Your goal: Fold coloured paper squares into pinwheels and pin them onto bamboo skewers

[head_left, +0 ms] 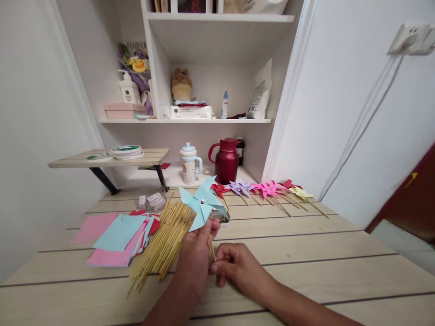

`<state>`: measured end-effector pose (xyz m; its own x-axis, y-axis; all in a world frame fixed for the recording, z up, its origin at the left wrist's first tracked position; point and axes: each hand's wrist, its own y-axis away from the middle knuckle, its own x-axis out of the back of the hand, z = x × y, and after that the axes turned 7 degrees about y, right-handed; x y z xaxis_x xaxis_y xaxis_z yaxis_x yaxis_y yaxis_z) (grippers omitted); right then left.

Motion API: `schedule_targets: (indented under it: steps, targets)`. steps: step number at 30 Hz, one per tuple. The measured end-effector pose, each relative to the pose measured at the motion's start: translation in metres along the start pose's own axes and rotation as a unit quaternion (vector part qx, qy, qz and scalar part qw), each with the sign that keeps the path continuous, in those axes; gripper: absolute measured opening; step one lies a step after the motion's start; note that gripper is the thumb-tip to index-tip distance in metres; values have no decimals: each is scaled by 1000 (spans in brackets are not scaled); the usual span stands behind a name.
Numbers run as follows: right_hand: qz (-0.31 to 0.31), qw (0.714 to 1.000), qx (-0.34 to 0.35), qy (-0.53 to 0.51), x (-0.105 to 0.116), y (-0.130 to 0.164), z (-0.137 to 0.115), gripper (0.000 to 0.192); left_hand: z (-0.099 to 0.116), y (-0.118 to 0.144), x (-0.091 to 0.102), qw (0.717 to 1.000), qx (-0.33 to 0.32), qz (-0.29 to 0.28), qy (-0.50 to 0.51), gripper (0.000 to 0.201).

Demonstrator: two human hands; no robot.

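Your forearms enter from the bottom edge and meet over the pale plank table (306, 267). Just left of your hands lies a heap of bamboo sticks (163, 244), fanned toward you and partly overlapping a spread of pink, blue and red paper squares (115, 235). Beyond, a row of finished pinwheels (265, 190) in red, lilac, pink and yellow lies along the far right planks. A small clear box (151, 200) sits behind the paper. At the back stand a maroon jug (226, 160) and a lidded mug (189, 164); nothing stands between them and your hands.

Your left hand (195, 253) is closed on the light blue pinwheel (203, 203), thumb pressed to its lower vane, holding it upright above the table near the stick heap. Your right hand (234, 265) is pinched, thumb and forefinger together, on the thin stick (212, 248) that runs down from the pinwheel. A small dark-and-silver item sits behind the pinwheel's right vane; it cannot be identified from this view.

Legible writing: "FLOWER" on the bouquet wrap (136, 59) on the upper shelf. Other labels are too small to read.
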<state>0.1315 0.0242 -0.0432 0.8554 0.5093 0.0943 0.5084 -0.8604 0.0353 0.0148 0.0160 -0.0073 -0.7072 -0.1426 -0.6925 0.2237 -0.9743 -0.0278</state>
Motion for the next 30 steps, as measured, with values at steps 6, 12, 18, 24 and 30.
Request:
schedule_targets:
  steps: [6, 12, 18, 24, 30]
  targets:
    - [2, 1000, 7, -21, 7, -4, -2, 26, 1, 5, 4, 985, 54, -11, -165, 33]
    - [11, 999, 38, -34, 17, -5, -10, 24, -1, 15, -5, 982, 92, -77, -145, 37]
    - [7, 998, 3, -65, 19, -1, -18, 40, 0, 16, -4, 989, 93, -35, -113, 42]
    - [-43, 995, -45, -80, 18, 0, -18, 44, 1, 5, 8, 991, 42, 1, -130, 37]
    - [-33, 996, -19, -78, 21, 1, -16, 41, 6, -1, 10, 995, 57, 65, -52, 31]
